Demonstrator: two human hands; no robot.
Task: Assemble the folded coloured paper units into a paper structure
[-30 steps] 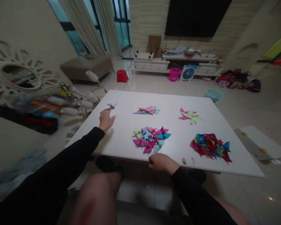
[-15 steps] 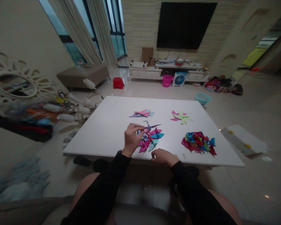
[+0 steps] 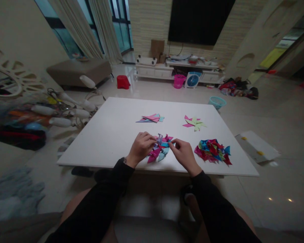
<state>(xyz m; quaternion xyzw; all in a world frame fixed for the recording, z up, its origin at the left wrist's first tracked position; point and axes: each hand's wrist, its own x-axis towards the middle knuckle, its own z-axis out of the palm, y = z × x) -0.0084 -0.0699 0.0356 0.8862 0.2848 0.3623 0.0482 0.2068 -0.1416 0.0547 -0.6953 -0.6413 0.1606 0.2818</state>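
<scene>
My left hand (image 3: 141, 146) is closed in a pinch on a small purple folded paper crane (image 3: 159, 139), held just above a pile of pink, purple and teal folded papers (image 3: 159, 153) near the front of the white table (image 3: 116, 128). From the right, my right hand (image 3: 183, 152) reaches the same crane and pinches its other end with fingertips pressed together. Both arms wear black sleeves.
Two fans of folded paper, a pink-blue one (image 3: 150, 118) and a pink-green one (image 3: 194, 123), lie farther back. A heap of red and blue pieces (image 3: 212, 151) sits at the right. Clutter and a white lamp (image 3: 66, 111) lie left of the table.
My left hand carried the purple crane from the table's far left corner to the pile in front of me. My right hand left the table edge and took the crane's other end.
</scene>
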